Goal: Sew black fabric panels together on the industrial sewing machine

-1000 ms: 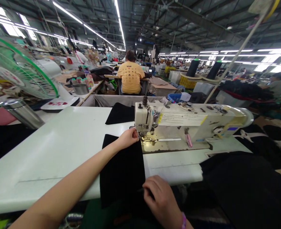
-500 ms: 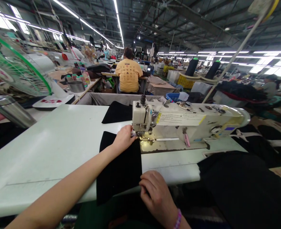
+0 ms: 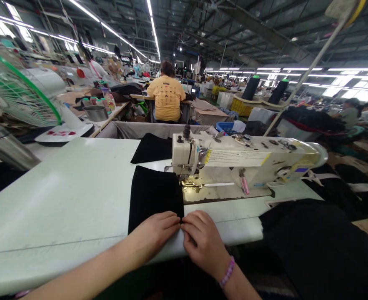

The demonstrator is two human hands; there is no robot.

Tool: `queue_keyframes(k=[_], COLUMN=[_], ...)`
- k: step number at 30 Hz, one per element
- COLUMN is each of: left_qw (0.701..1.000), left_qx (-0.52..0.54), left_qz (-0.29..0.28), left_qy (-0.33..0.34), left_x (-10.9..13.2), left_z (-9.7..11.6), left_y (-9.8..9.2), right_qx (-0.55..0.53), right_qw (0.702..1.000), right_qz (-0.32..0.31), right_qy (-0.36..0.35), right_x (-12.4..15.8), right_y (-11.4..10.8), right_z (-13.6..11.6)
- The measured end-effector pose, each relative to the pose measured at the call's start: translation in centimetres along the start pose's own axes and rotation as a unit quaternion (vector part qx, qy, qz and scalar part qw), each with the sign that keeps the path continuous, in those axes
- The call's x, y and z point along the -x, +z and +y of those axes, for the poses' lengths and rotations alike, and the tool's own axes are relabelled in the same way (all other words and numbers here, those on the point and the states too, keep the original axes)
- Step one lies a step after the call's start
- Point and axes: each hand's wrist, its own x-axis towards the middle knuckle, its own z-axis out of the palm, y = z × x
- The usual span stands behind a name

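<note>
A black fabric piece [image 3: 154, 196] lies on the pale table, its right edge running up to the needle area of the sewing machine [image 3: 234, 156]. Along that edge near the table's front, my left hand [image 3: 163, 229] pinches the cloth, its forearm crossing the lower left. My right hand [image 3: 201, 233], with a beaded bracelet at the wrist, grips the same edge just opposite, fingertips nearly touching the left ones. Behind, a second black piece [image 3: 152, 148] rests partly hidden by the machine head.
Pink-handled snips [image 3: 244, 183] and a white stick-like tool [image 3: 219, 184] lie on the machine bed. More black cloth [image 3: 315, 246] hangs at the right. A green-rimmed fan [image 3: 24, 87] and steel flask [image 3: 8, 148] stand left. A person in yellow [image 3: 166, 98] sits ahead.
My left hand has come back from beside the needle to the front edge of the black fabric, meeting my right hand. The right hand has stayed almost in place.
</note>
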Motion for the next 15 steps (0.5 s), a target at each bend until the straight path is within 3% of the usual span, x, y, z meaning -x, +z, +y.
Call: queue_keyframes(k=[9,15], left_qw=[1.000,0.999], left_qx=[-0.014,-0.014], left_qz=[0.019,0.035], left_qy=[0.003,-0.013], left_x=[-2.3,-3.6], left_z=[-4.2,-7.4], left_y=[-0.7,-0.9], right_qx=[0.068,0.098], right_qw=[0.997,0.993], right_qz=[-0.007,0.014], right_qy=[0.045,0.058], right_x=[-3.2,-2.3], right_y=[0.6,-1.1], right_z=[1.8,1.6])
